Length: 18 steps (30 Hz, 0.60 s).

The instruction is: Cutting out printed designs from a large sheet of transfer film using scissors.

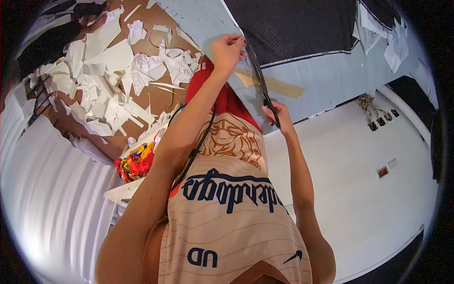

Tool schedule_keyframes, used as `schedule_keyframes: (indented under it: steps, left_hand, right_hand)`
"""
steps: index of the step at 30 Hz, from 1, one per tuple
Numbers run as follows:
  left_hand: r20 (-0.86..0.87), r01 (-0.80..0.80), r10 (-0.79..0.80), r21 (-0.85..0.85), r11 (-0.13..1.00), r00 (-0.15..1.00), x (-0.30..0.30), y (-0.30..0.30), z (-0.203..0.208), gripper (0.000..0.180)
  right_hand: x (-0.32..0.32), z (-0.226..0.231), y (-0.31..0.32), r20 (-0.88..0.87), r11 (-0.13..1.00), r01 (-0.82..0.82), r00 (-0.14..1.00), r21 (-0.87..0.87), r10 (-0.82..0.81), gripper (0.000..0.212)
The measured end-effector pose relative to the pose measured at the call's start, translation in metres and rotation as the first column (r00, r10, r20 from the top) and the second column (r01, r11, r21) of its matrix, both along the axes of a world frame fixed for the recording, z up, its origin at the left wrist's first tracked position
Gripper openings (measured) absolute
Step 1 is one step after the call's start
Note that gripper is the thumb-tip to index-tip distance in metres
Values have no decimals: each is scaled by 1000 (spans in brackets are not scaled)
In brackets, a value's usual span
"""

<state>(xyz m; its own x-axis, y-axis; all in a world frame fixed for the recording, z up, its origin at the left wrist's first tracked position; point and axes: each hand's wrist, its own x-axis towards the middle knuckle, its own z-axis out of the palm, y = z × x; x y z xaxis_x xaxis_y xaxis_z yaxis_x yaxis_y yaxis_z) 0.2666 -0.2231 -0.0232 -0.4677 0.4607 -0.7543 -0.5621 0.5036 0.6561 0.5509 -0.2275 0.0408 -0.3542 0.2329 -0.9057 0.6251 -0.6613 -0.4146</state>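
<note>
My right hand is closed around the handles of black long-bladed scissors, near the front edge of the light blue-grey table. The blades point up and away, toward my left hand. That hand has its thumb and fingers pinched at the near left corner of a dark patterned fabric. Pale edging runs along the fabric's near and left sides. Just what sits between the left fingertips is partly hidden.
A tan strip lies on the table beside the scissors. White scraps cover the brown floor at left; more pale pieces hang at far right. A colourful bundle sits low left. Wires with dark ends hang by the white wall.
</note>
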Motion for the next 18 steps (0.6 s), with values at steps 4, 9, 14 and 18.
schedule_keyframes:
  steps: [4, 9, 14, 18]
  left_hand:
    - [-90, 0, 0, -1, 1000, 996, 5, 2, -4, 24]
    - [-195, -31, 32, 7, 999, 980, 10, 4, -14, 17]
    - [-242, 37, -32, 16, 999, 970, 12, 0, -14, 16]
    - [-200, 12, 0, 61, 998, 980, 12, -5, -13, 16]
  right_hand:
    - [2, 0, 1, 5, 997, -77, 997, -18, 77, 31]
    - [1, 1, 2, 6, 996, -77, 997, -45, 77, 31]
    - [-1, -1, 5, 3, 996, -84, 996, -30, 84, 31]
    - [-4, 0, 12, 4, 995, -98, 995, -32, 98, 29]
